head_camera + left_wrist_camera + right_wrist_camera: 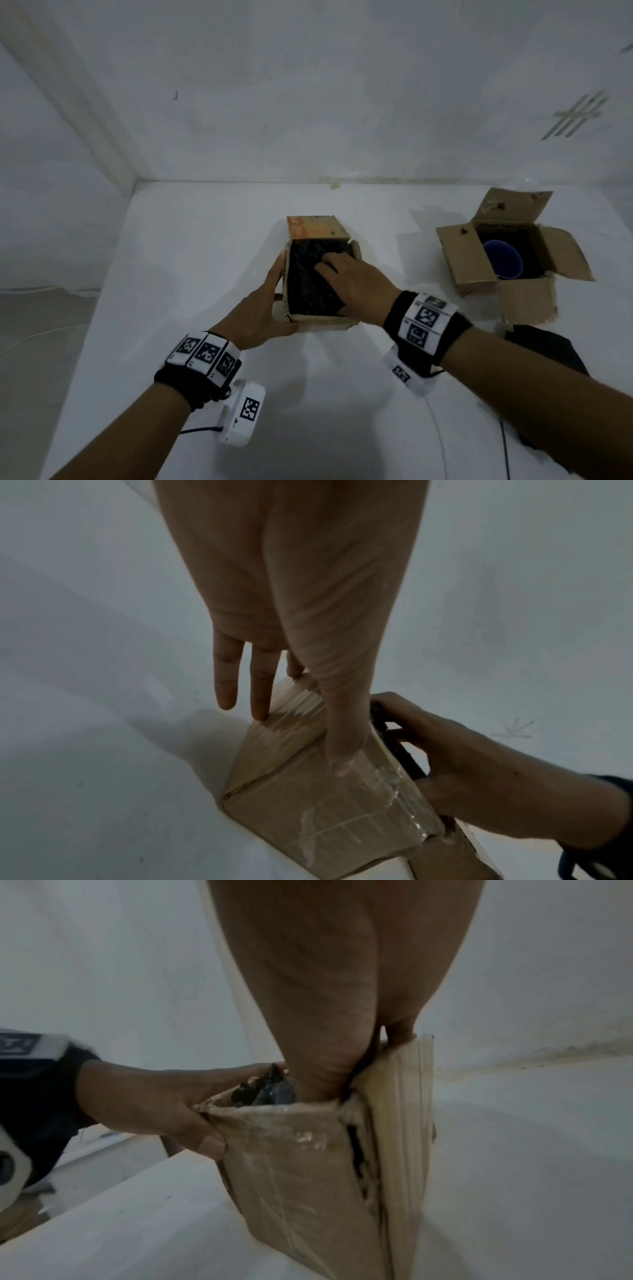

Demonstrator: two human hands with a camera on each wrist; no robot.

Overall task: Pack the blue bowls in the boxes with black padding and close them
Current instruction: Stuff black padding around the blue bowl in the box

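Note:
A small cardboard box (320,322) with an orange far flap stands mid-table, filled to the top with black padding (303,284). My left hand (270,305) braces its left near corner, with straight fingers along the side and the thumb on the near face (294,734). My right hand (346,277) presses flat on the padding inside this box (291,1164). No bowl shows in it. Farther right, a second box (466,263) stands with its flaps open, and a blue bowl (503,258) lies in it on black padding.
A loose piece of black padding (544,349) lies at the near right, beside the open box. The white table (205,274) meets white walls at the back and left. Thin cables run off the near edge.

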